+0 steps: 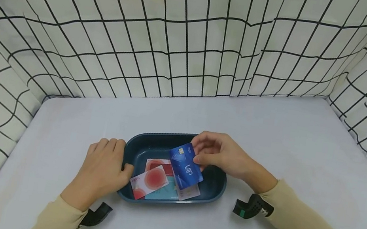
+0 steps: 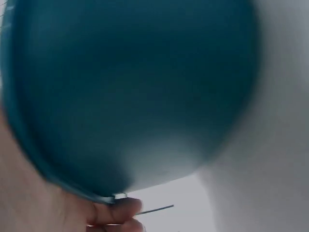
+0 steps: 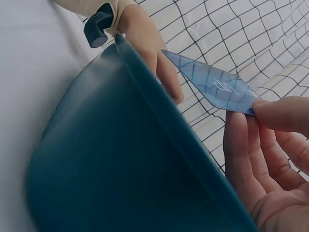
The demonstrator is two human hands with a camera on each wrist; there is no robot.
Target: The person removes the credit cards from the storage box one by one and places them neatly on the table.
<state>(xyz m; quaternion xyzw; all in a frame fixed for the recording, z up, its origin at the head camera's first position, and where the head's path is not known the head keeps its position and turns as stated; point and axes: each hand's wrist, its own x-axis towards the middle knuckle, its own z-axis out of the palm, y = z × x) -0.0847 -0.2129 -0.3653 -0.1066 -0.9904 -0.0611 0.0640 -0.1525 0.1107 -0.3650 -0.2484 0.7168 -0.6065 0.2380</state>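
Observation:
A dark teal oblong tray (image 1: pixel 169 202) holds several loose cards. Above its right half, my right hand (image 1: pixel 222 154) pinches a blue card (image 1: pixel 186 167) marked VIP between thumb and fingers. In the right wrist view the same blue card (image 3: pixel 217 87) is tilted, held by one end above the tray's rim. My left hand (image 1: pixel 103 168) holds the tray's left end, its thumb over the rim and part of its fingers hidden. Under the blue card lie a white card with a red circle (image 1: pixel 155 178), a light teal card (image 1: pixel 161 193) and a pale card (image 1: pixel 190 192), overlapping.
The tray stands on a white tabletop (image 1: pixel 275 125). Pale walls with a black grid (image 1: pixel 189 35) rise behind it and at both sides. A black wrist device is on the left sleeve (image 1: pixel 95 214) and another on the right sleeve (image 1: pixel 253 207).

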